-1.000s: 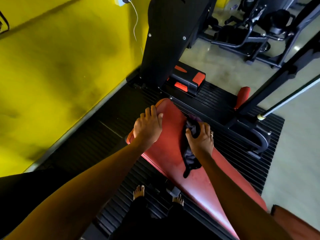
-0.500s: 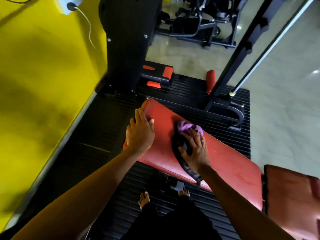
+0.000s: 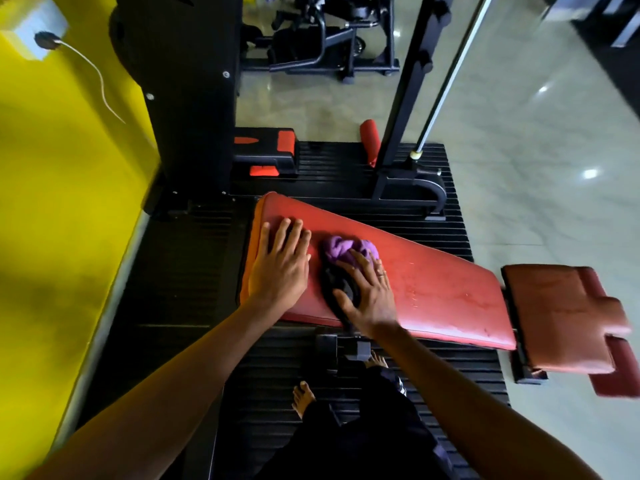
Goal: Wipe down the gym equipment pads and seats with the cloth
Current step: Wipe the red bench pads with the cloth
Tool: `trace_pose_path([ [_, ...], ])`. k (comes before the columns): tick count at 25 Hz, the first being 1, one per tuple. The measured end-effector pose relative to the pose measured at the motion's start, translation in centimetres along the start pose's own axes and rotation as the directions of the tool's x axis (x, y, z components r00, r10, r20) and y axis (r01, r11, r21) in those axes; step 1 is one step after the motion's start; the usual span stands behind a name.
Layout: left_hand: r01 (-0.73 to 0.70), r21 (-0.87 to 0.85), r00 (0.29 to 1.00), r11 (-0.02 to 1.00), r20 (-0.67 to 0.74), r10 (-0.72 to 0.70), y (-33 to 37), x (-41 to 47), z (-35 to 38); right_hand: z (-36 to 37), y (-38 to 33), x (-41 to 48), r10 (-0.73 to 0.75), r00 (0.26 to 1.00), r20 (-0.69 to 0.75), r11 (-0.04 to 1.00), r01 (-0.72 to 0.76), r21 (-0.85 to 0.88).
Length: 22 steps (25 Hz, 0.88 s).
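A long red bench pad (image 3: 433,285) runs from the left centre towards the right. My left hand (image 3: 280,268) rests flat on its left end, fingers straight. Beside it, my right hand (image 3: 367,292) presses a bunched purple and black cloth (image 3: 341,249) onto the pad with spread, straight fingers. Part of the cloth is hidden under that hand. A darker red seat pad (image 3: 561,317) adjoins the bench at the right.
A yellow wall (image 3: 62,202) with a socket and cable stands at the left. A black machine column (image 3: 187,98) and a slanted frame with a steel rod (image 3: 446,81) rise behind the bench. A ribbed black mat (image 3: 277,375) lies under the bench and my bare feet. More machines stand at the back.
My view has swung left and down over the bench. My right hand has flattened on the cloth and now presses it closer to my left hand, whose fingers have straightened on the pad.
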<state>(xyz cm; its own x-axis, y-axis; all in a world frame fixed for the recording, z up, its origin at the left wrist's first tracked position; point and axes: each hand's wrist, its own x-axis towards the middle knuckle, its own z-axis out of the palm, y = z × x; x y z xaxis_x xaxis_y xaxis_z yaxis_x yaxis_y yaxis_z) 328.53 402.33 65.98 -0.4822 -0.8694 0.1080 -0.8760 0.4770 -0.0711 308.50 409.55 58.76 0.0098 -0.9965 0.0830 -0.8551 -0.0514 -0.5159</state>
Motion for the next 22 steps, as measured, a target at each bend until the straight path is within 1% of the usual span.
trace_pose_path([
  [2,-0.007,-0.002,1.0,1.0,0.005,0.007,0.2,0.0,0.0,-0.1,1.9,1.3,0.18,0.978,-0.102,0.984,-0.178,0.023],
  [3,-0.006,0.01,1.0,1.0,0.011,0.006,0.2,0.0,-0.1,0.0,1.7,2.8,0.299,0.94,-0.162,0.954,-0.291,0.074],
  [4,-0.008,0.019,1.0,1.0,0.02,0.007,0.3,-0.1,-0.1,0.1,0.6,4.4,0.416,0.887,-0.202,0.909,-0.397,0.128],
  [5,-0.008,0.023,1.0,1.0,0.023,0.007,0.3,-0.1,-0.1,0.4,-1.0,5.8,0.491,0.843,-0.221,0.87,-0.464,0.167],
  [6,-0.01,0.022,1.0,1.0,0.023,0.009,0.3,-0.2,0.0,0.7,-2.9,6.6,0.507,0.831,-0.231,0.861,-0.473,0.186],
  [7,-0.015,0.022,1.0,1.0,0.025,0.015,0.3,-0.2,-0.1,1.1,-4.7,6.5,0.469,0.85,-0.24,0.881,-0.431,0.194],
  [8,-0.022,0.022,0.999,1.0,0.031,0.021,0.2,-0.2,-0.1,1.6,-6.1,5.6,0.398,0.884,-0.244,0.914,-0.361,0.183],
  [10,-0.033,0.013,0.999,0.999,0.02,0.032,0.1,-0.1,0.0,1.9,-6.6,2.0,0.253,0.945,-0.208,0.963,-0.225,0.145],
  [12,-0.015,0.008,1.0,1.0,-0.013,0.015,0.1,-0.2,0.0,1.6,-4.1,-1.2,0.087,0.98,-0.177,0.993,-0.071,0.092],
  [13,-0.011,0.001,0.999,1.0,-0.032,0.011,0.2,-0.2,0.0,1.3,-2.2,-2.1,0.026,0.986,-0.167,0.998,-0.016,0.064],
  [14,-0.008,-0.007,0.999,1.0,-0.05,0.008,0.2,-0.2,-0.1,1.1,-0.5,-2.5,0.01,0.987,-0.163,0.999,-0.003,0.043],
  [15,-0.009,-0.016,0.998,1.0,-0.066,0.008,0.2,-0.2,-0.1,0.8,0.8,-2.3,0.053,0.984,-0.171,0.998,-0.047,0.038],
  [16,-0.012,-0.018,0.997,1.0,-0.072,0.011,0.3,-0.2,-0.1,0.5,1.5,-1.4,0.142,0.973,-0.181,0.99,-0.135,0.05],
  [18,-0.014,-0.011,0.997,1.0,-0.071,0.013,0.4,-0.3,-0.2,0.1,1.1,1.7,0.375,0.91,-0.175,0.925,-0.354,0.14],
  [19,-0.011,-0.003,0.998,1.0,-0.065,0.011,0.4,-0.3,-0.2,-0.1,0.0,3.4,0.445,0.882,-0.156,0.89,-0.417,0.183],
  [20,-0.009,0.007,0.999,1.0,-0.052,0.009,0.3,-0.3,-0.3,-0.2,-1.4,4.8,0.459,0.879,-0.128,0.879,-0.429,0.207],
  [21,-0.013,0.02,1.0,1.0,-0.023,0.013,0.2,-0.4,-0.4,0.0,-3.0,5.3,0.417,0.902,-0.109,0.897,-0.39,0.208],
  [22,-0.021,0.032,1.0,0.999,0.021,0.021,0.2,-0.5,-0.5,0.2,-4.4,4.9,0.327,0.94,-0.091,0.931,-0.305,0.198],
])
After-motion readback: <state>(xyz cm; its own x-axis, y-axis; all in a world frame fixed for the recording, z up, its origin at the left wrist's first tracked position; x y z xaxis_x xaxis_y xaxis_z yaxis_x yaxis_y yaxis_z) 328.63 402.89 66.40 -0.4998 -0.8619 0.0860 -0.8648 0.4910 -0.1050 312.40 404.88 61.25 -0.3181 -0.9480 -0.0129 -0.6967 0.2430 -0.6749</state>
